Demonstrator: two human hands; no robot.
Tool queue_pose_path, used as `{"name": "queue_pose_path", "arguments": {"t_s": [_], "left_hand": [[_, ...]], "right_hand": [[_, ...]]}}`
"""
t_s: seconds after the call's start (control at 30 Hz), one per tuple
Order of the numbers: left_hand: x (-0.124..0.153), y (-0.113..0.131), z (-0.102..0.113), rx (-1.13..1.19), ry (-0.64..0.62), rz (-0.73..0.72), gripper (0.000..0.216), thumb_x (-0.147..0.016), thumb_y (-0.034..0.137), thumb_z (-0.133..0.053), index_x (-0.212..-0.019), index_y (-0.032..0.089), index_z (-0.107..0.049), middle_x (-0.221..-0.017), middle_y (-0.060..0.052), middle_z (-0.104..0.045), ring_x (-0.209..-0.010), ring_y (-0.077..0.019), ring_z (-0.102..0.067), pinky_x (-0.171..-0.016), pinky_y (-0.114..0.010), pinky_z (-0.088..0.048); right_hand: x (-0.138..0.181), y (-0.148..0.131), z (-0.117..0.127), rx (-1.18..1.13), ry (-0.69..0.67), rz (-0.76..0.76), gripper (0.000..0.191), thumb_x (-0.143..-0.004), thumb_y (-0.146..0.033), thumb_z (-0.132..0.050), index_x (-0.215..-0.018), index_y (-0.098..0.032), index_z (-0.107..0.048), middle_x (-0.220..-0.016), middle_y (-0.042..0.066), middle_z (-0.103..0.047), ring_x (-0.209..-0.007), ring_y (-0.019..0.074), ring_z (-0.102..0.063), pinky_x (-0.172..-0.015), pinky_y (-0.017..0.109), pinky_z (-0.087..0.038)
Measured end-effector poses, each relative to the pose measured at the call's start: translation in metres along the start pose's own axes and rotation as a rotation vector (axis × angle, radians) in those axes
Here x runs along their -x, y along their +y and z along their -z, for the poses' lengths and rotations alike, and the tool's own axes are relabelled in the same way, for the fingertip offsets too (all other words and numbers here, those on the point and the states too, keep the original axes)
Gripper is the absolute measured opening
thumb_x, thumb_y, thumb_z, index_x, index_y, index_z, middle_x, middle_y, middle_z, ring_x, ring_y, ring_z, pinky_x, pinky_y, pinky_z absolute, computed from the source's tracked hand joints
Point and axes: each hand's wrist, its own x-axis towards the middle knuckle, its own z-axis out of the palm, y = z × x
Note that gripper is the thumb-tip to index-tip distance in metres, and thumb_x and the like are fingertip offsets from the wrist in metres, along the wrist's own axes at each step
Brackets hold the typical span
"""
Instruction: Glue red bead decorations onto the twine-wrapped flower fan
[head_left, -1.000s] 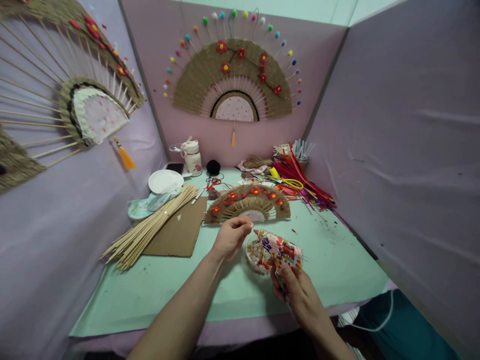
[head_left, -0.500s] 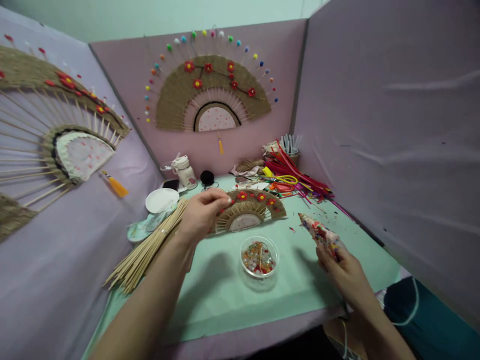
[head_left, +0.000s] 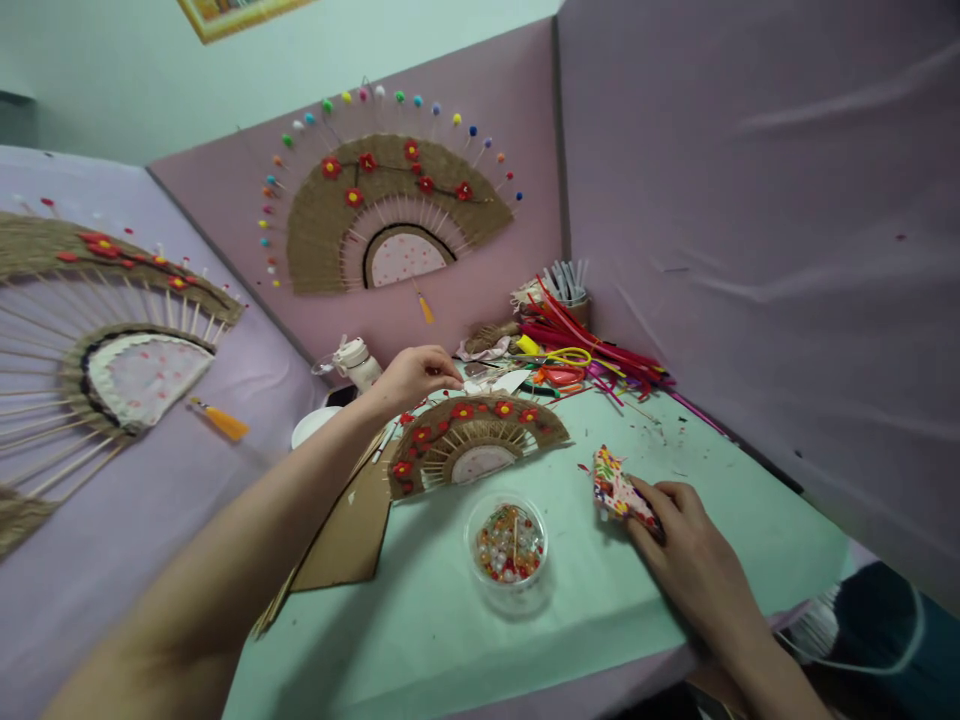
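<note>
1. Clasped in the right hand (head_left: pixel 694 565), a flower-patterned packet (head_left: pixel 616 488) rests on the green table (head_left: pixel 720 460), the fingers closed round its near end.
2. Reaching far out, the left hand (head_left: pixel 416 375) has its fingertips drawn together. Whether they pinch anything, I cannot tell.
3. On the pink back wall, well beyond the left hand, hangs a big woven fan (head_left: pixel 394 205).
4. A smaller woven fan (head_left: pixel 472 440) with red flowers lies flat just below the left hand, to the left of the packet.
5. Brown cardboard (head_left: pixel 349 525) lies under the left forearm.
6. A clear bowl of beads (head_left: pixel 510 548) stands between the arms, near the packet's left.
</note>
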Motion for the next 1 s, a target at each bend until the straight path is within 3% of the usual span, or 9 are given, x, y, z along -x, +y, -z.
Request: {"name": "queue_pose_path", "arguments": {"t_s": [0.23, 1.0], "left_hand": [[-0.002, -0.0052, 0.001, -0.008, -0.025, 0.0, 0.017, -0.074, 0.033, -0.072, -0.07, 0.017, -0.072, -0.072, -0.002, -0.064, -0.062, -0.0094, -0.057, -0.06, -0.022, -0.045], [-0.0062, 0.0009, -0.0018, -0.058, -0.026, 0.017, 0.025, -0.073, 0.042, -0.072, -0.069, 0.017, -0.072, -0.07, -0.003, -0.064, -0.063, -0.011, -0.058, -0.061, -0.024, -0.046]], "right_hand": [[0.0037, 0.0019, -0.0059, 0.086, 0.022, 0.116, 0.036, -0.089, -0.031, -0.045, -0.121, -0.016, -0.056, -0.099, 0.011, -0.057, -0.083, 0.0236, -0.06, -0.069, 0.037, -0.049], [0.0025, 0.0015, -0.0048, 0.093, 0.013, 0.102, 0.033, -0.091, -0.03, -0.044, -0.119, -0.017, -0.056, -0.1, 0.011, -0.059, -0.084, 0.0234, -0.059, -0.069, 0.036, -0.048]]}}
